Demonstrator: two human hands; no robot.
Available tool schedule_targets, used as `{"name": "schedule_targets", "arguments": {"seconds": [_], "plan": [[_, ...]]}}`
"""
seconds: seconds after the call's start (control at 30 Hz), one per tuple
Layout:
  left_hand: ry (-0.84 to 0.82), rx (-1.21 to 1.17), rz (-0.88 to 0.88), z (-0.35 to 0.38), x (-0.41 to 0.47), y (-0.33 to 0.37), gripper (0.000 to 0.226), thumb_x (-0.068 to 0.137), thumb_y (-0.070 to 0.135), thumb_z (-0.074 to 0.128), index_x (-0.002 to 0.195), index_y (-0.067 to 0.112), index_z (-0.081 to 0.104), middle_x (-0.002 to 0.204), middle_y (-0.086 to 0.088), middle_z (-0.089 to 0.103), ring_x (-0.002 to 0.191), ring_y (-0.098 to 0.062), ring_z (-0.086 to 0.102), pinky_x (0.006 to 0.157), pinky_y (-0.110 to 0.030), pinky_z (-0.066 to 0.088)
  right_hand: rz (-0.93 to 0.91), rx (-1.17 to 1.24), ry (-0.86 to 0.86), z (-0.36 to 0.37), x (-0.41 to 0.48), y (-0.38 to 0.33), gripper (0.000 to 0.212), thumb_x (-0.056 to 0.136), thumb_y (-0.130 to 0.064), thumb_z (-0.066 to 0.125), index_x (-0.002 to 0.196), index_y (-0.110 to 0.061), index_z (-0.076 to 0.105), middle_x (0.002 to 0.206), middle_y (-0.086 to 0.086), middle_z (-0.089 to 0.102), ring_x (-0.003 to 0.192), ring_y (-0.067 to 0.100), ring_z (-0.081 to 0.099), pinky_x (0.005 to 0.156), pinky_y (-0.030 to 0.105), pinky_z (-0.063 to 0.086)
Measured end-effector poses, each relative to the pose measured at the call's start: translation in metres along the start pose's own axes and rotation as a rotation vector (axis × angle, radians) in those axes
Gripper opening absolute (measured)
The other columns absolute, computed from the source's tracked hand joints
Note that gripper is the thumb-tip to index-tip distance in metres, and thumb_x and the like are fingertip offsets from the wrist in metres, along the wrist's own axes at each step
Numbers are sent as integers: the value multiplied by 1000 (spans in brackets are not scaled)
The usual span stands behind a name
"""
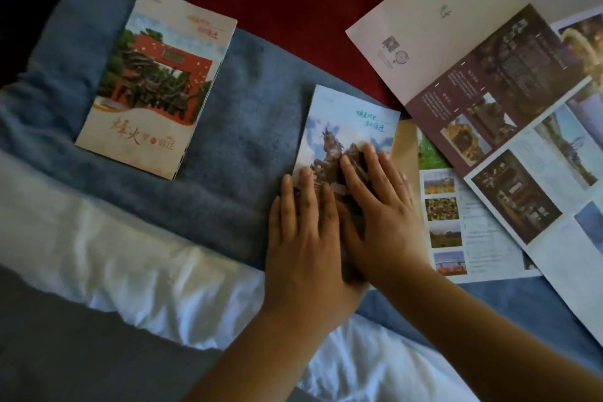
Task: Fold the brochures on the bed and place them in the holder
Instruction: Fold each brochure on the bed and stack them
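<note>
Head view: left hand and right hand press flat, fingers straight, on the statue brochure, right of the red brochure. The soft blanket may give way, so the crease could come out crooked and spring open.

The left hand and right hand are bare, with slim fingers and short, plain nails. The left forearm and right forearm are bare too, up to the frame's lower edge. Blur hides any finer marks on them.
</note>
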State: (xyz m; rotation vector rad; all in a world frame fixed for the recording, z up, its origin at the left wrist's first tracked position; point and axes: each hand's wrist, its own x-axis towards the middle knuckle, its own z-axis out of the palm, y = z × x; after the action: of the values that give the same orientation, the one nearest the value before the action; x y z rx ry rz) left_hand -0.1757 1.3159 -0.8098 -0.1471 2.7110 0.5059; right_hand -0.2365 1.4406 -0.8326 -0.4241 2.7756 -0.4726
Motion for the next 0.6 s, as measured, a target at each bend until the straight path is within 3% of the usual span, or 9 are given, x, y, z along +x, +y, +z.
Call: {"name": "schedule_targets", "arguments": {"seconds": [0.1, 0.17, 0.23, 0.4, 0.5, 0.6], "plan": [[25, -10, -16, -1, 3, 1, 123, 68, 80, 63, 160, 8, 25, 169, -20, 8, 155, -42, 6, 121, -56, 28, -8, 65, 74, -5, 7, -6, 61, 97, -51, 49, 154, -30, 45, 167, -1, 30, 157, 21, 18, 122, 22, 8], [39, -28, -17, -6, 4, -2, 124, 66, 78, 66, 161, 11, 24, 170, -17, 7, 155, -42, 7, 120, -56, 29, -28, 77, 67, -7, 15, -12, 60, 97, -50, 49, 153, -29, 47, 166, -1, 32, 155, 23, 21, 119, 24, 13], [58, -38, -27, -16, 6, -11, 125, 64, 76, 69, 161, 14, 22, 170, -16, 5, 155, -42, 8, 120, -56, 29, -43, 104, 41, -8, 23, -21, 59, 98, -47, 55, 154, -29, 46, 168, -1, 28, 156, 23, 17, 118, 28, 13], [136, 31, -42, -60, 22, -49, 130, 57, 68, 81, 161, 16, 23, 170, -15, 5, 152, -45, 16, 113, -57, 31, -94, 184, -24, -2, 52, -62, 63, 99, -37, 61, 157, -31, 39, 171, -3, 10, 158, 14, -3, 116, 18, -3], [196, 102, -13, -85, 31, -76, 124, 58, 52, 88, 161, 17, 26, 170, -14, 8, 152, -46, 16, 112, -57, 28, -147, 231, 12, 7, 76, -91, 63, 99, -30, 63, 158, -27, 39, 172, 3, 11, 159, 23, 2, 122, 32, 11], [243, 161, -13, -105, 40, -107, 119, 62, 38, 91, 161, 19, 27, 170, -12, 10, 154, -43, 14, 114, -56, 27, -157, 234, -23, 12, 100, -120, 68, 99, -27, 63, 160, -29, 33, 173, 1, 7, 159, 23, 2, 115, 30, 20]]}}
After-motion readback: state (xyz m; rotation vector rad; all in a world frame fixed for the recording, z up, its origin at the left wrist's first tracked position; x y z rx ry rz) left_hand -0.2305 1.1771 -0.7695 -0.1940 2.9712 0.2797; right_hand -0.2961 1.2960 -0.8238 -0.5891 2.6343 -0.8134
